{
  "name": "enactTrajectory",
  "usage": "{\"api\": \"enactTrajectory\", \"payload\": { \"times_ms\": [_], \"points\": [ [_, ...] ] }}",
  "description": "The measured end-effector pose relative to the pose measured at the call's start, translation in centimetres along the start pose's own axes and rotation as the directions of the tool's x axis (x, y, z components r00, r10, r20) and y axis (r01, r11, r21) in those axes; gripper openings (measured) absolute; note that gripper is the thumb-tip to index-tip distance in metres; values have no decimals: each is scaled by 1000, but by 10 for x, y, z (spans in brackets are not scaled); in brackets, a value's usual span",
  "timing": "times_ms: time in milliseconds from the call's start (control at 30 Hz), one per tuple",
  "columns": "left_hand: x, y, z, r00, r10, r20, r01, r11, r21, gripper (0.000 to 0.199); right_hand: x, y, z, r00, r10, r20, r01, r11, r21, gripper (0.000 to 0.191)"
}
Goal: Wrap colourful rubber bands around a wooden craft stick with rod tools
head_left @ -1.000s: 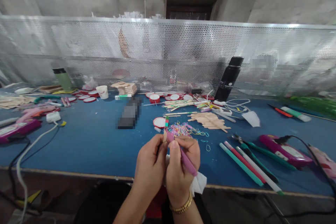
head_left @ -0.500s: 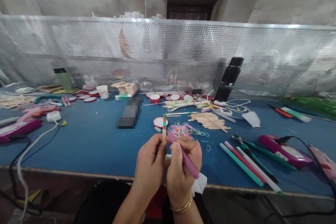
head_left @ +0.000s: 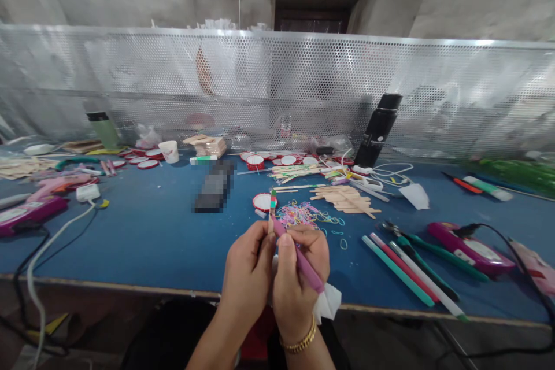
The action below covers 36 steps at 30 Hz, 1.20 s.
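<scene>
My left hand point(head_left: 249, 260) is closed on a wooden craft stick point(head_left: 273, 206), held upright with green, red and teal bands near its top. In my right hand point(head_left: 301, 266) is a purple marker point(head_left: 309, 270), gripped like a pen, its tip end against or very near the stick below the coloured bands. Whether the tip touches is hard to make out. Behind the hands lie a pile of small coloured rubber bands point(head_left: 299, 215) and a small red-rimmed white drum point(head_left: 263, 202). Crumpled white tissue point(head_left: 328, 302) shows beneath my right hand.
Plain craft sticks point(head_left: 347, 200) are heaped beyond the rubber bands. Several markers point(head_left: 401, 272), green-handled pliers point(head_left: 427, 260) and a purple device point(head_left: 470, 248) with a cord lie right. A dark pixelated object point(head_left: 214, 186) sits left of centre; a black box point(head_left: 378, 130) leans at the back.
The purple marker has moved slightly left, bringing its tip end up to the craft stick. My left hand keeps its hold on the stick with little movement.
</scene>
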<state>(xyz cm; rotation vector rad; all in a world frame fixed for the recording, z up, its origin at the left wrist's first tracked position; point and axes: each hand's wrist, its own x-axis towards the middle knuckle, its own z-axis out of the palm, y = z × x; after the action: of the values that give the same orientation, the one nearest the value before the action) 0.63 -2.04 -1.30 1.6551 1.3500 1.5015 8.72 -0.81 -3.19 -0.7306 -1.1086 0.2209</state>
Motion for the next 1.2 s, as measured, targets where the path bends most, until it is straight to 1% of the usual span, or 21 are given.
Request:
{"api": "enactTrajectory", "payload": {
  "times_ms": [167, 400, 700, 1067, 1200],
  "points": [
    [1, 1, 0, 1000, 0, -12, 0, 1000, 0, 29, 0, 1, 0, 1000, -8, -19, 7, 1000, -28, 8],
    [2, 2, 0, 1000, 5, -1, -5, 1000, 6, 30, 0, 1, 0, 999, -4, -34, 3, 999, -39, 9],
    [1, 0, 1, 1000, 0, 11, 0, 1000, 1, 29, 0, 0, -1, 1000, -7, -7, 7, 999, -50, 9],
    [1, 4, -1, 1000, 7, -5, -7, 1000, -9, 31, 0, 1, -1, 999, 25, -39, -26, 999, -41, 10],
    [1, 4, 0, 1000, 12, -2, -12, 1000, -16, 30, -2, 1, -2, 1000, 15, -17, -16, 999, -40, 10]
  ]
}}
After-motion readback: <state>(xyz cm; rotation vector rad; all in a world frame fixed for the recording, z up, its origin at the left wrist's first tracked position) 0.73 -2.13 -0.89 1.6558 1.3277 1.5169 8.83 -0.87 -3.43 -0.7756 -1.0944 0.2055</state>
